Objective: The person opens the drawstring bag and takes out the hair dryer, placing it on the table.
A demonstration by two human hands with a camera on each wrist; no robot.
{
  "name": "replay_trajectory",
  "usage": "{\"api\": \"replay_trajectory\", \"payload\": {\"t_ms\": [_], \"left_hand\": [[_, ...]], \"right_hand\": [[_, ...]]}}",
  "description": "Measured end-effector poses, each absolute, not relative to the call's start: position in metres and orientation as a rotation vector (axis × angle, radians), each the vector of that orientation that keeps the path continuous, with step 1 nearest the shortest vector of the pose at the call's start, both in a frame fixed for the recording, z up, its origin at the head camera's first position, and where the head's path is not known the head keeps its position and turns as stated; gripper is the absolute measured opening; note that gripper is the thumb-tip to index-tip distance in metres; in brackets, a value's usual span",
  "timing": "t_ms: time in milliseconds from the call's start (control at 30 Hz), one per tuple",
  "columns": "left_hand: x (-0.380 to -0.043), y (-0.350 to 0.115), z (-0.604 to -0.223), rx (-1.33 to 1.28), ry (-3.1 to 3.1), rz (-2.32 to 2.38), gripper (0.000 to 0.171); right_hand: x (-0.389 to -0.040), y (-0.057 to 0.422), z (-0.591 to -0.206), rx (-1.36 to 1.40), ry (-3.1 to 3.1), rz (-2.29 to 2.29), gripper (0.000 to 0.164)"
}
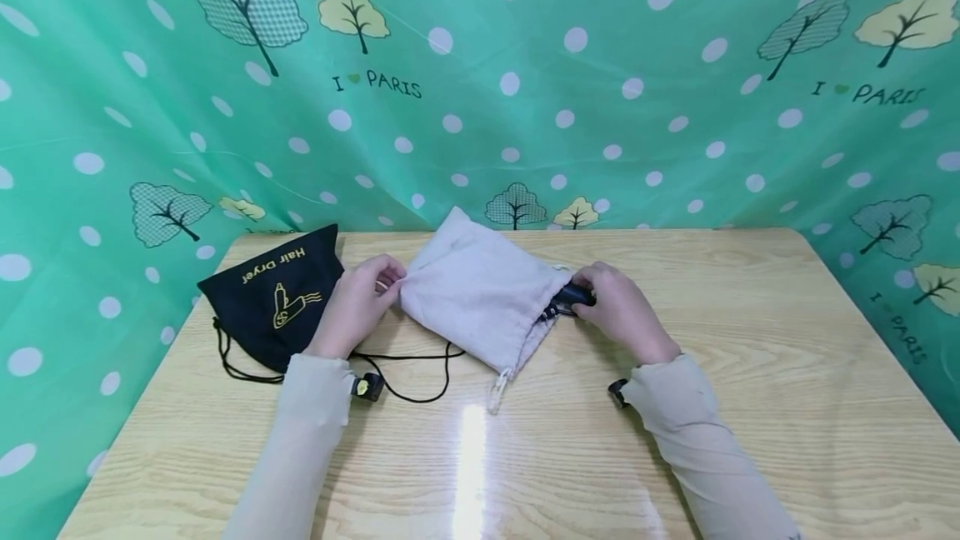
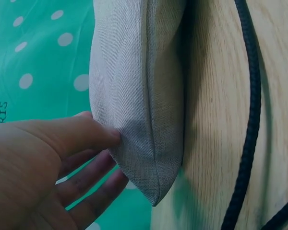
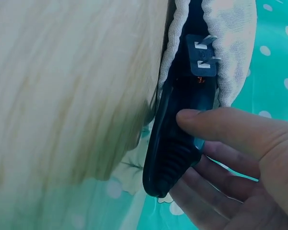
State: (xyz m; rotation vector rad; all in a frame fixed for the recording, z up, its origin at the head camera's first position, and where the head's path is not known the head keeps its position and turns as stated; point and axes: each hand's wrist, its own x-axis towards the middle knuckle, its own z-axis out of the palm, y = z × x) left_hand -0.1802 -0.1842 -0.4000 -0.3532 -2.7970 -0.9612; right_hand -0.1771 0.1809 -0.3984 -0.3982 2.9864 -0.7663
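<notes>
A light grey drawstring bag (image 1: 480, 286) lies on the table, its mouth toward the right. My left hand (image 1: 367, 298) pinches the cloth near a bottom corner of the bag, thumb on top in the left wrist view. At the mouth, my right hand (image 1: 618, 307) grips a black handle (image 3: 177, 129) with a ribbed end that sticks out of the bag. The rest of that appliance is hidden inside the cloth. A black two-pin plug (image 3: 201, 57) lies against the handle within the opening, its metal pins showing.
A black drawstring bag (image 1: 258, 319) printed "Hair Dryer" lies at the left, partly behind my left hand. Its black cord (image 1: 416, 398) loops across the wooden table (image 1: 562, 457). A green dotted curtain (image 1: 480, 123) hangs along the table's back and sides.
</notes>
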Motion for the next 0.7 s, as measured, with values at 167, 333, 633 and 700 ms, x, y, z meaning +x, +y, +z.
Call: {"api": "replay_trajectory", "payload": {"t_ms": [167,333,633,700], "left_hand": [[-0.1809,-0.1859,-0.4002,-0.387,-2.796,-0.941,0.011],[-0.1812,-0.1842,-0.4009,-0.408,-2.8,-0.946,0.014],[-0.1821,-0.1785,-0.4061,-0.437,-2.85,-0.887,0.012],[-0.1813,-0.178,-0.4064,-0.43,-2.858,-0.88,0.011]], "right_hand": [[-0.1783,0.1815,-0.3966,-0.393,2.974,-0.776,0.039],[-0.1794,0.1807,-0.3964,-0.406,2.968,-0.793,0.041],[-0.1794,0.1807,-0.4004,-0.459,2.961,-0.738,0.035],[-0.1791,0.1804,-0.4012,-0.488,2.965,-0.725,0.035]]}}
